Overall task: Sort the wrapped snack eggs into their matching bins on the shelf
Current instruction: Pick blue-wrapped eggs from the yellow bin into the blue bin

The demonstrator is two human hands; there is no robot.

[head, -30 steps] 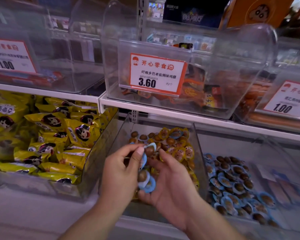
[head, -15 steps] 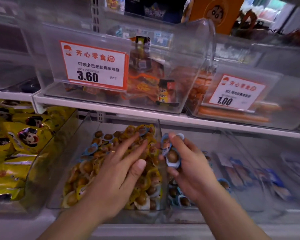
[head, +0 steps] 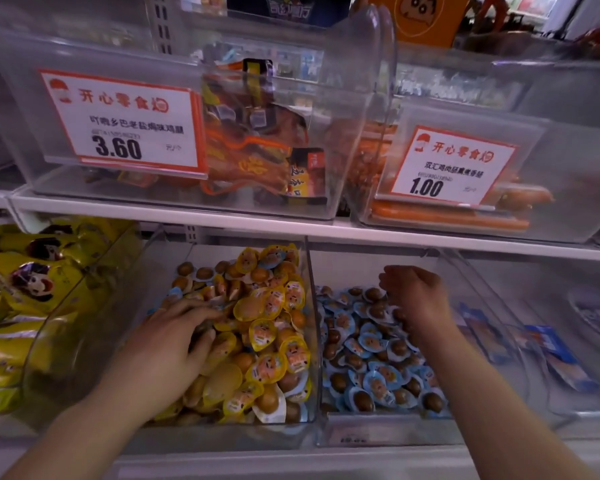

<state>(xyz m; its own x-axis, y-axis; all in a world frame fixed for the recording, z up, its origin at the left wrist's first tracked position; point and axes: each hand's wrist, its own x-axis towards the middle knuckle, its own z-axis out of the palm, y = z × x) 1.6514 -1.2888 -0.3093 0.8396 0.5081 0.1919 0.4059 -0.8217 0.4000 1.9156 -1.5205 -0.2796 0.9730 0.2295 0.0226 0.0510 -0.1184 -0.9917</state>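
Observation:
Two clear bins sit side by side on the lower shelf. The left bin (head: 84, 337) holds yellow-wrapped eggs (head: 267, 336), with a blue-wrapped egg (head: 174, 293) among them near the back left. The right bin (head: 378, 431) holds blue-wrapped eggs (head: 371, 344). My left hand (head: 167, 344) lies on the yellow pile, its straight fingers spread over the eggs and reaching toward the blue one. My right hand (head: 416, 296) hangs over the blue pile, back to the camera, fingers drooping loosely; no egg shows in it.
The upper shelf's white edge (head: 326, 233) runs just above both bins. On it stand clear bins with a 3.60 price tag (head: 125, 123) and a 1.00 price tag (head: 447, 168). Yellow snack packs (head: 25, 289) fill the bin at left, blue packets (head: 551, 355) lie at right.
My right hand carried blue-wrapped eggs from the yellow bin over to the blue bin and no longer shows them. My left hand settled flat onto the yellow pile. The view shifted right.

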